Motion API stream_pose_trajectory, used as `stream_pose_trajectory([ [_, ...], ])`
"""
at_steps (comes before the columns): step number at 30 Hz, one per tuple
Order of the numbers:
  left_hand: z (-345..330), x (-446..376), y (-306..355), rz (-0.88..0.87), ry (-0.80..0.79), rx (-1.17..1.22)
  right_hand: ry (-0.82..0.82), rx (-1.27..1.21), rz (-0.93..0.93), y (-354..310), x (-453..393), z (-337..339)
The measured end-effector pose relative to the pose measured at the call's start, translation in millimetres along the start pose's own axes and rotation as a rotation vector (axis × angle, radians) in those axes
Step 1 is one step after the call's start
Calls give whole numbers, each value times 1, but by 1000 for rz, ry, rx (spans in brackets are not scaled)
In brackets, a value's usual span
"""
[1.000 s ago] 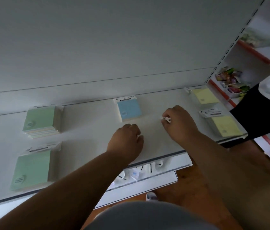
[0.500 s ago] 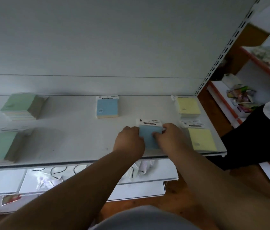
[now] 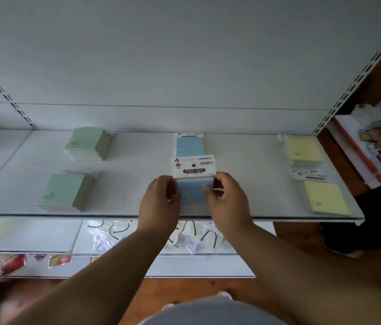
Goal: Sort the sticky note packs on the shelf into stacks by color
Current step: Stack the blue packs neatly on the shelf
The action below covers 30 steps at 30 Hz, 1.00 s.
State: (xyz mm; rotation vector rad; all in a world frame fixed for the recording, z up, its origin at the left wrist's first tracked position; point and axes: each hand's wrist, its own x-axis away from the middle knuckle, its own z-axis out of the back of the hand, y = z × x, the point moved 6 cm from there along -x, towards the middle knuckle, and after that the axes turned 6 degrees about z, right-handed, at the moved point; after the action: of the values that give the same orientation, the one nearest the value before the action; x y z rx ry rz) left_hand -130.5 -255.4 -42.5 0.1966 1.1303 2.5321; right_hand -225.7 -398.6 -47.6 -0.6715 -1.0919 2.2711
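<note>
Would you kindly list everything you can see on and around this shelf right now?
Shelf: one, white, across the middle.
Green stacks: two, left side, one behind the other.
Blue pack at the back: one, centre rear.
Held blue pack: one, white header, centre front.
Yellow stacks: two, right side.
Lower shelf goods: several, blurred, below.
Left hand: gripping the held pack's left edge.
Right hand: gripping its right edge.

Hidden and unreadable parts at the shelf

The held blue pack point(image 3: 194, 191) has both side edges covered by fingers; it screens the rear blue pack's point(image 3: 189, 145) front edge; the small print on its header card point(image 3: 193, 167) is unreadable.
</note>
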Motion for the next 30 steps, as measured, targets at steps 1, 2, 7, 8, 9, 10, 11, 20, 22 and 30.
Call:
stream_pose_trajectory([
  [1,1,-3,-2,-19,-25,-24,14,16,-13,0,3,-2],
  [2,1,-6,-4,-38,-45,-45,34,25,-31,1,6,-4],
  [7,3,-11,-7,-27,-104,49,96,66,-95,-5,14,-6],
  [8,3,-13,-8,-11,-120,62,107,64,-117,-7,14,-4],
  [9,2,-15,-8,4,-141,47,118,61,-143,-8,13,-3],
  [10,2,-18,-9,19,-167,0,116,68,-172,-8,11,-2],
  [11,2,-19,-10,31,-190,-63,90,95,-199,-8,8,-3],
  [20,14,-30,-22,19,-284,-302,-120,460,-158,-8,-7,-13],
  [22,16,-22,-24,-54,-348,-351,-163,486,-85,-6,0,-7],
  [30,3,-13,-14,-248,-394,-526,-341,488,117,-3,13,-7],
])
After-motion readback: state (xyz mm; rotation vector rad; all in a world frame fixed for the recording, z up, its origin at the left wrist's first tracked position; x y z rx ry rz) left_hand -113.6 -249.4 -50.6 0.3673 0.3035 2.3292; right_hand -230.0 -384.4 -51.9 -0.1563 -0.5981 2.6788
